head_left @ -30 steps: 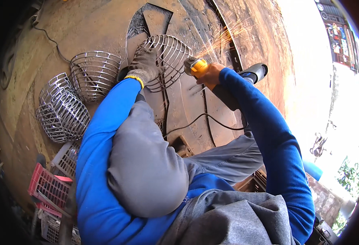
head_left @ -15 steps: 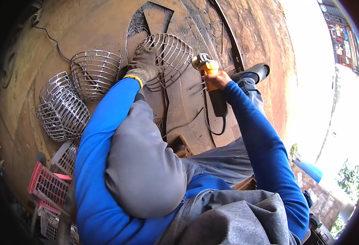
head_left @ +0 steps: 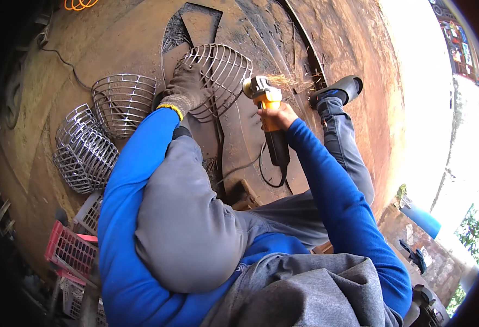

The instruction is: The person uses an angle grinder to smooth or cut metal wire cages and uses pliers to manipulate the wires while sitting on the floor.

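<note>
In the head view, we see our gloved left hand (head_left: 187, 90) pressed on a round wire guard (head_left: 217, 79) at upper centre, fingers closed over its wires. Our bare right hand (head_left: 276, 115) is clamped around a yellow angle grinder (head_left: 265, 103), its head at the guard's right rim, sparks (head_left: 291, 82) flying right toward our sandalled foot (head_left: 337, 90). We judge the disc could snag a wire and kick back; the bare hand and foot risk burns. The black cord (head_left: 264, 174) loops close below. 3 more wire guards (head_left: 100, 128) lie left.
</note>
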Demonstrator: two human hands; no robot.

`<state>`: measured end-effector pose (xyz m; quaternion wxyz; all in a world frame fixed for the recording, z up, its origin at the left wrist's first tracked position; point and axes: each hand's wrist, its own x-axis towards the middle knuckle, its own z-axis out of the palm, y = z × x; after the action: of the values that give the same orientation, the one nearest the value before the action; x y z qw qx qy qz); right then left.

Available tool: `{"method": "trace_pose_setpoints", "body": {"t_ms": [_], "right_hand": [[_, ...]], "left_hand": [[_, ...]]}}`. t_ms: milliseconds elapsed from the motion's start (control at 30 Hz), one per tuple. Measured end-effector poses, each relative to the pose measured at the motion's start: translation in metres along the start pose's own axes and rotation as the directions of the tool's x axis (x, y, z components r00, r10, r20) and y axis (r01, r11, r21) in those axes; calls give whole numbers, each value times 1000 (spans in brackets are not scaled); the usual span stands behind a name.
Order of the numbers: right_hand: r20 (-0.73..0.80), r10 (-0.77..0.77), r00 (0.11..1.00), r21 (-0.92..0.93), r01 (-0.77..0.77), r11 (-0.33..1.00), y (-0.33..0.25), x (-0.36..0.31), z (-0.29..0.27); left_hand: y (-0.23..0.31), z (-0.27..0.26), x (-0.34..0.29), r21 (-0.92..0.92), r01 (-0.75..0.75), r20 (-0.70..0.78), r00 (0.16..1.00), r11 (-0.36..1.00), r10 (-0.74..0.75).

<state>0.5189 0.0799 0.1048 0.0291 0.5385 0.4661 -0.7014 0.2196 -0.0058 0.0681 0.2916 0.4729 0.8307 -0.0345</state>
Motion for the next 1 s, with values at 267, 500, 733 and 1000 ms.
{"method": "trace_pose_setpoints", "body": {"t_ms": [267,500,733,1000], "right_hand": [[50,-37,998,12,37,999,-2,-4,11],[20,11,1000,94,-13,995,-9,7,2],[-113,-11,994,-260,-19,965,-23,19,-1],[-133,91,987,-444,-141,885,-45,42,-20]], "left_hand": [[2,-4,-5,8,33,-46,998,999,-33],[3,1,-2,92,71,-21,997,993,-70],[9,-13,-11,32,56,47,997,998,-58],[9,-6,-5,48,-1,-6,1000,999,1]]}}
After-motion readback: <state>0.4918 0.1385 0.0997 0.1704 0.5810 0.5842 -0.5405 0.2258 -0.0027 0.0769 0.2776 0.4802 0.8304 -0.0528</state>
